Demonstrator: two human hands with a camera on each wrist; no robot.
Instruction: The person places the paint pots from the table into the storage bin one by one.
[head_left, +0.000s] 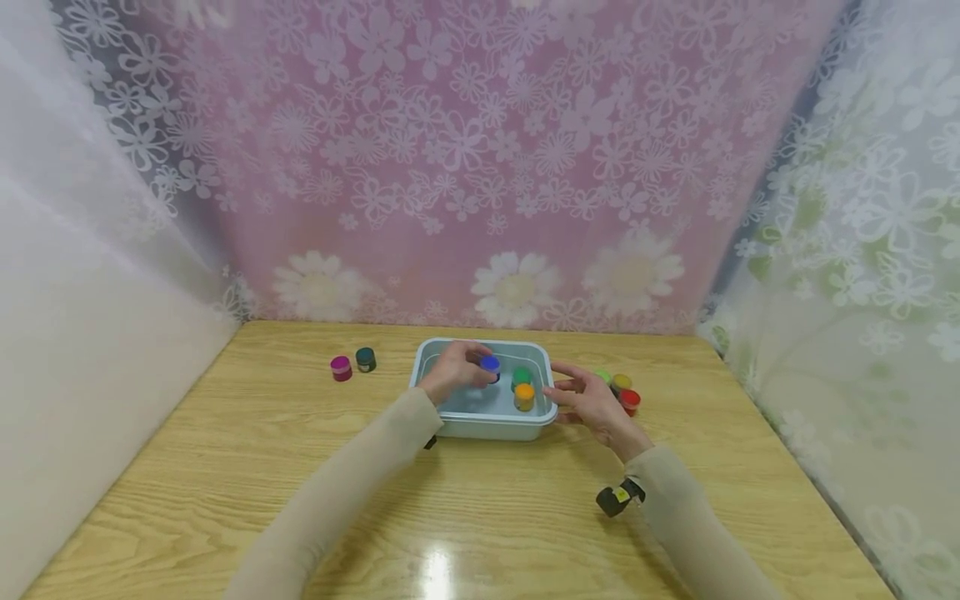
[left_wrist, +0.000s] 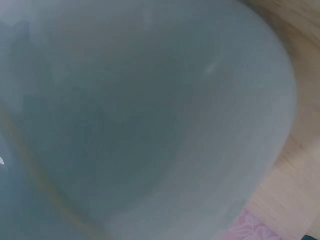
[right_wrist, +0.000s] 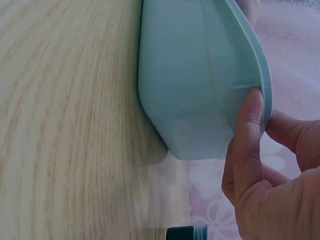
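A pale blue-grey plastic tub (head_left: 491,429) stands in the middle of the wooden table. My left hand (head_left: 459,367) reaches over its left side and pinches a small blue-lidded paint jar (head_left: 491,365) inside it. A green-lidded jar (head_left: 522,380) and an orange-lidded jar (head_left: 524,397) sit in the tub's right half. At the tub's right end, my right hand (head_left: 596,407) holds the rim; the right wrist view has its fingers (right_wrist: 248,135) against the wall below the rim. In the left wrist view the tub wall (left_wrist: 235,125) fills most of the picture, blurred, and the hand is hidden.
To the tub's left stand a magenta jar (head_left: 341,368) and a dark teal jar (head_left: 365,360). Light green (head_left: 602,377), yellow (head_left: 621,383) and red (head_left: 631,402) jars stand just beyond my right hand. A pink flowered curtain (head_left: 480,167) hangs behind the table.
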